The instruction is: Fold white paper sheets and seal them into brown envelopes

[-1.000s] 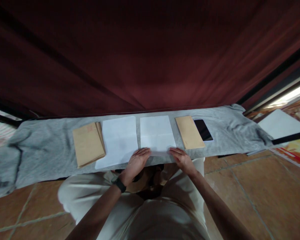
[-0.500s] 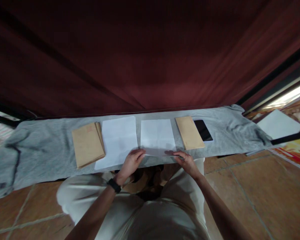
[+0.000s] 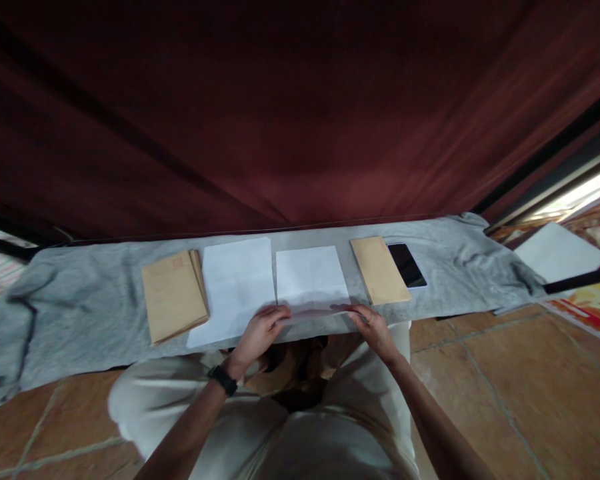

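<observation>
Stretching off to either side, the grey cloth [image 3: 95,300] bore a white sheet [image 3: 310,272], near edge raised; uneven pull could have creased it askew. Sheet lay between and just ahead of left hand [image 3: 260,333] and right hand [image 3: 374,331], each gripping a near corner with its fingers.

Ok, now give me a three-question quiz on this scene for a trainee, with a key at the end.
1. Multiple choice: what lies just to the right of the right-hand brown envelope? (a) a pen (b) a phone (c) scissors
2. True or false: a dark watch is worn on the left wrist.
3. Fill the gap: the left hand and right hand hold a white sheet by its ____ edge (near or far).

Key: 1 b; 2 true; 3 near.
</observation>
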The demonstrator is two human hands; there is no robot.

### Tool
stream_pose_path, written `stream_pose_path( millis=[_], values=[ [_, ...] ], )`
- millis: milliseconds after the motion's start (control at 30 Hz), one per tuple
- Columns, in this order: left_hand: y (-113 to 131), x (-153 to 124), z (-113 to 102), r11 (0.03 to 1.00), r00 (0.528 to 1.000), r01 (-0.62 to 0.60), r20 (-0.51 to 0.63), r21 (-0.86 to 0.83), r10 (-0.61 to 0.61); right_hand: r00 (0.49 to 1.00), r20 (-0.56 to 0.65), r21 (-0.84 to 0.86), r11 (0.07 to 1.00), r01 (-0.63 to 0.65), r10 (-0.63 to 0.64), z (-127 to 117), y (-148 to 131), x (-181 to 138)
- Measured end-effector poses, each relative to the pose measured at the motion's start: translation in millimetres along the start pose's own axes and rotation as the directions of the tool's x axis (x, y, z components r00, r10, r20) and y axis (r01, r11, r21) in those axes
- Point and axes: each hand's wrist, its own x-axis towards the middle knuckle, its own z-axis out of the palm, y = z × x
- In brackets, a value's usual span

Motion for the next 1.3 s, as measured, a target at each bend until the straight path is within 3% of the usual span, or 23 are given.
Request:
stream_pose_path(
  millis=[200,400,633,933,1300],
  values=[
    [-2.8,15.5,-3.2,0.981,0.981,0.187,-0.041,-0.05,-0.189,0.995,-0.051,-0.009,0.996,-0.087,0.086,-0.2,-3.1,14.8],
    [-8.0,29.2,0.7,0.959,0.959,0.241,-0.112,-0.152,-0.259,0.991,-0.084,0.022,0.995,-0.1,0.102,4.4,-10.6,39.6],
    [-7.8,45.3,8.0,0.949,0.906,0.312,-0.287,-0.044,-0.311,0.982,-0.107,-0.074,0.984,-0.164,0.156,11.3,-17.3,65.7],
    [-8.9,76.0,6.1,0.91,0.873,0.412,-0.309,0.052,-0.377,0.952,-0.142,-0.357,0.883,-0.304,0.27,20.1,-20.1,94.0],
    [-0.4,99.4,2.8,0.752,0.789,0.603,-0.337,0.267,-0.514,0.935,-0.13,-0.559,0.754,-0.345,0.331,26.3,-26.0,119.3]
  ],
)
